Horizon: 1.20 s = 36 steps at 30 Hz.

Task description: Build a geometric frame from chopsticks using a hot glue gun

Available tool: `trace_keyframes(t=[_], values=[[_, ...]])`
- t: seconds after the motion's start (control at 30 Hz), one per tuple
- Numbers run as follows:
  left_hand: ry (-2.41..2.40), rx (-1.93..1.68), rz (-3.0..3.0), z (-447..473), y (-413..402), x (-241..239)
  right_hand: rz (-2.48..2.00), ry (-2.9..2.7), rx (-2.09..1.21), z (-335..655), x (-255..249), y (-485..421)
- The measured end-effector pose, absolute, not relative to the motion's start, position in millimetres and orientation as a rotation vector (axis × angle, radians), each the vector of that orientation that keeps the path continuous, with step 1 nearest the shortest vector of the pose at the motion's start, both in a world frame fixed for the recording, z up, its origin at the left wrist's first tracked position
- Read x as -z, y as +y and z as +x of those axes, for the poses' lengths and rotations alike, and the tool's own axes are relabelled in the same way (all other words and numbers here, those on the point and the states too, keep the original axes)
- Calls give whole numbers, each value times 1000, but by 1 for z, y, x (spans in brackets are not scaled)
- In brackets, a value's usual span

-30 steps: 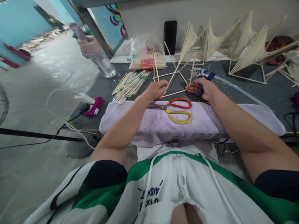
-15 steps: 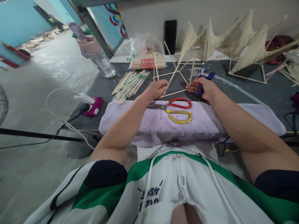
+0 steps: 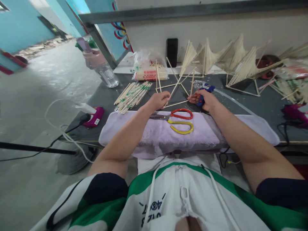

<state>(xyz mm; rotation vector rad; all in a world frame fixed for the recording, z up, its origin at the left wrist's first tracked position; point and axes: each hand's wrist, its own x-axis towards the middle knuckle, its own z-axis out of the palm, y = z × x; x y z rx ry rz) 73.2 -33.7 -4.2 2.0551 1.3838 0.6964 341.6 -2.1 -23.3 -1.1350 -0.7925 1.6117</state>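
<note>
Between my hands stands a small open frame of thin wooden sticks [image 3: 176, 104], some upright and some slanting. My left hand [image 3: 160, 100] is closed, its fingertips pinching the frame's near left corner. My right hand [image 3: 204, 98] wraps a blue glue gun [image 3: 200, 101], while its fingertips touch the frame's near right corner by an upright stick. Out of the gun a long clear glue stick [image 3: 234, 101] reaches to the right. Scissors [image 3: 181, 122] with one red and one yellow handle lie on a lilac towel [image 3: 149, 141] below my hands.
Loose wooden sticks [image 3: 133, 96] are piled at left, with a bagged bundle [image 3: 151, 75] behind. A water bottle [image 3: 102, 67] and a purple power socket [image 3: 95, 118] stand at the left edge. A phone [image 3: 172, 52] leans at the back; a larger stick structure [image 3: 243, 64] fills the back right.
The view has tilted up and shifted slightly, so everything sits lower in the picture. Both hands keep their hold at the frame's corners.
</note>
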Motion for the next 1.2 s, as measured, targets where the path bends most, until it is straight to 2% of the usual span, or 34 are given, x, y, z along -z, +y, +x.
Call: trace_keyframes(t=[0.57, 0.93, 1.0, 1.1, 1.2], values=[[1369, -665, 2081, 70, -33, 0, -1158, -694, -1704, 405, 6, -16], [1386, -631, 2156, 70, -32, 0, -1547, -895, -1650, 432, -16, -28], [1379, -634, 2167, 70, -31, 1, -1691, -1000, -1581, 445, -21, -27], [1397, -619, 2169, 70, -30, 2, -2014, -1205, -1299, 459, -30, -22], [1399, -609, 2188, 70, -31, 1, -2087, -1407, -1062, 454, -37, -20]])
